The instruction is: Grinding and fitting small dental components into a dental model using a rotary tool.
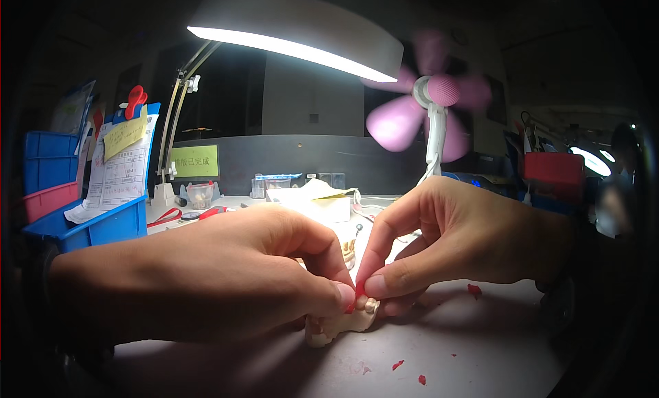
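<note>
My left hand (233,274) and my right hand (453,240) meet at the middle of the white bench. Between their fingertips they pinch a small piece of red wax (358,290). It sits on top of a cream dental cast (341,324) that both hands hold just above the bench, and a small metallic tooth shows at the cast's upper edge. My left thumb and forefinger press on the wax from the left. My right forefinger and thumb close on it from the right. Most of the cast is hidden under my fingers.
Red wax crumbs (398,364) lie on the white bench (480,350). A lit desk lamp (295,34) hangs overhead and a pink fan (432,99) spins behind my right hand. Blue bins (103,226) with papers stand at the left; small clear containers (200,194) sit at the back.
</note>
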{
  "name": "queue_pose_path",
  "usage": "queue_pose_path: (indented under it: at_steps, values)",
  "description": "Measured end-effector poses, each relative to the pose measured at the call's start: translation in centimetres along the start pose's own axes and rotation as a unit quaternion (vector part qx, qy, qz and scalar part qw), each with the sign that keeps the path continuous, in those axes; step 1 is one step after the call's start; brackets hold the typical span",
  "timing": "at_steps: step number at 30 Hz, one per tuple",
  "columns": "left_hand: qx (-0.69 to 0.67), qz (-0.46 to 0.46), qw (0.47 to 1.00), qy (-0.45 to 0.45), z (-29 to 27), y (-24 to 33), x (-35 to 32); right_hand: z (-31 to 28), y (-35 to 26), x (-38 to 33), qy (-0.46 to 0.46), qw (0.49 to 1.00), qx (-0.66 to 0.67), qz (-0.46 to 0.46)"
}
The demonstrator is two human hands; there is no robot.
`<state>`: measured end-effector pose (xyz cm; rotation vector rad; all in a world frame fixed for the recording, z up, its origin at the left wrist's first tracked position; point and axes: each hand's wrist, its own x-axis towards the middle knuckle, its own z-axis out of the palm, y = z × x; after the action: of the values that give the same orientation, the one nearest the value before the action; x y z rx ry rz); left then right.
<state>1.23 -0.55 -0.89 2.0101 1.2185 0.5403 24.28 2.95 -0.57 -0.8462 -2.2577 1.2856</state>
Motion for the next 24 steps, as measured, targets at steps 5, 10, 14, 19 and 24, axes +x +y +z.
queue_pose_path:
  at_steps: [5, 10, 14, 19, 24]
  values:
    - [0.018, 0.021, 1.000, -0.006, -0.1, -0.1, 0.0, -0.1, 0.0, 0.1, -0.001, 1.000, -0.022, -0.002]
    - [0.088, 0.044, 0.995, -0.027, -0.6, 0.3, -0.2, -0.1, 0.0, 0.1, 0.001, 1.000, -0.031, 0.005]
    - [-0.030, 0.001, 1.000, -0.001, 0.0, 0.0, 0.0, 0.0, 0.0, 0.1, 0.003, 1.000, -0.016, 0.001]
    - [-0.131, -0.057, 0.989, 0.034, -0.4, -0.1, -0.1, 0.0, -0.3, -0.1, 0.045, 0.999, -0.012, 0.027]
    - [-0.134, -0.088, 0.987, 0.023, -1.1, 0.1, -0.1, 0.1, -1.2, 0.1, 0.128, 0.981, -0.137, 0.037]
